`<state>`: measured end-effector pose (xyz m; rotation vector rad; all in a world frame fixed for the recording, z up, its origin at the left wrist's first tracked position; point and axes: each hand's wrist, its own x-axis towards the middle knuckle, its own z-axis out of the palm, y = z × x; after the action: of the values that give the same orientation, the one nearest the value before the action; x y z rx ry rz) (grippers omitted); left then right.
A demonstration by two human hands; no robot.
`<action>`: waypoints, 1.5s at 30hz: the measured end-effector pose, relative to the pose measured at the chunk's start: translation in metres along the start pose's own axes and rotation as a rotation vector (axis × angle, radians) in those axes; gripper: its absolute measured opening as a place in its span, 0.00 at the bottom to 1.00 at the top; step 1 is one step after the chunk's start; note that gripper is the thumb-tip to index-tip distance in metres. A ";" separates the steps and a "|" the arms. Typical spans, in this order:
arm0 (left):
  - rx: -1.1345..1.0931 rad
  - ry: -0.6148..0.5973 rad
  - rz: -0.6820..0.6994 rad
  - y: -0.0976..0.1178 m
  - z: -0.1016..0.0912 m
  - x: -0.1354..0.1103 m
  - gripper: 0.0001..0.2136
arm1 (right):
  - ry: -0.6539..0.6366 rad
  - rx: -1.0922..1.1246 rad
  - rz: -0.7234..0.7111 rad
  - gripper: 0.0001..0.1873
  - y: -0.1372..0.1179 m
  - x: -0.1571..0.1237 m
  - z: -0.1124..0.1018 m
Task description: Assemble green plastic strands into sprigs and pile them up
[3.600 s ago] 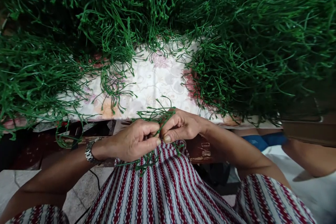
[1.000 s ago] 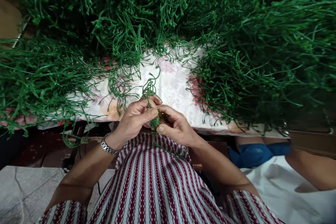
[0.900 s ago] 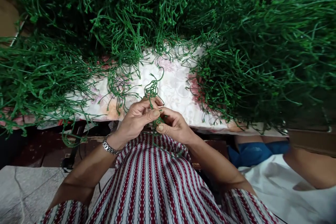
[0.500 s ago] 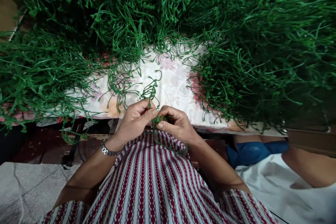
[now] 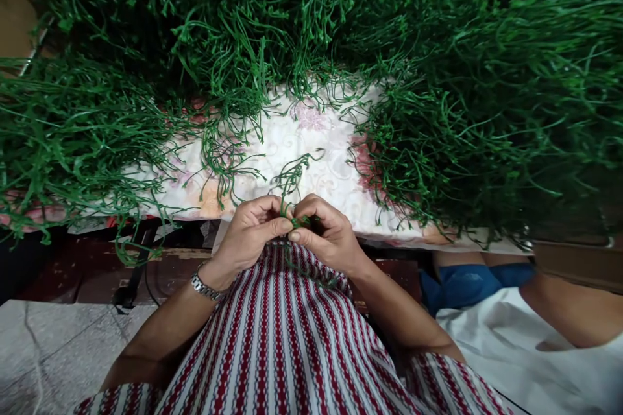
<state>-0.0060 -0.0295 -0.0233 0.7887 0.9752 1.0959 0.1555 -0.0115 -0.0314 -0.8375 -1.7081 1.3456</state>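
Close together at the table's front edge, my two hands pinch thin green plastic stems (image 5: 291, 176). My left hand (image 5: 260, 230), with a metal watch (image 5: 204, 286) on its wrist, has thumb and forefinger closed on them. My right hand (image 5: 327, 233) is closed beside it, thumb tip nearly touching the left thumb, on the bunched lower part. Forked stem tips stick up beyond the fingers over the cloth, while other strands dangle down against the striped shirt (image 5: 287, 337). Exactly where the stems join is hidden by the fingers.
Large heaps of green stems lie at the back (image 5: 272, 6), the left (image 5: 78, 136) and the right (image 5: 467, 123) of a floral tablecloth (image 5: 321, 168). At the right sits another person in white clothing (image 5: 525, 343) and blue shorts (image 5: 467, 282).
My hands have drawn level and closer together, the left one slightly lower. The stem tips between them have dipped and now lean to the right.
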 end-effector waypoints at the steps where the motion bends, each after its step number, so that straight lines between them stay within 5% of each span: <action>1: 0.014 0.027 0.012 0.000 -0.001 -0.001 0.08 | -0.020 0.001 0.028 0.10 0.000 0.000 -0.001; 8: 0.321 0.026 0.056 0.004 -0.004 -0.002 0.06 | -0.085 -0.113 0.085 0.09 -0.008 0.004 -0.008; 24: 0.505 -0.171 -0.014 0.004 -0.003 -0.003 0.06 | -0.224 -0.205 0.119 0.05 -0.007 0.004 -0.019; 28: 0.517 -0.213 -0.030 0.004 -0.004 -0.003 0.06 | -0.309 -0.017 0.227 0.08 -0.009 0.004 -0.019; 35: 0.538 -0.162 0.013 0.000 -0.004 -0.006 0.04 | -0.241 0.239 0.357 0.13 -0.006 0.002 -0.017; 39: 0.598 -0.170 0.058 0.001 -0.004 -0.008 0.05 | -0.239 0.085 0.295 0.10 -0.006 0.000 -0.018; 45: 0.748 -0.304 -0.002 0.013 -0.003 -0.006 0.10 | -0.409 -0.304 0.080 0.07 -0.017 0.002 -0.021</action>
<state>-0.0142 -0.0319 -0.0112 1.5076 1.1241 0.5607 0.1732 -0.0040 -0.0118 -0.8447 -2.2613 1.4006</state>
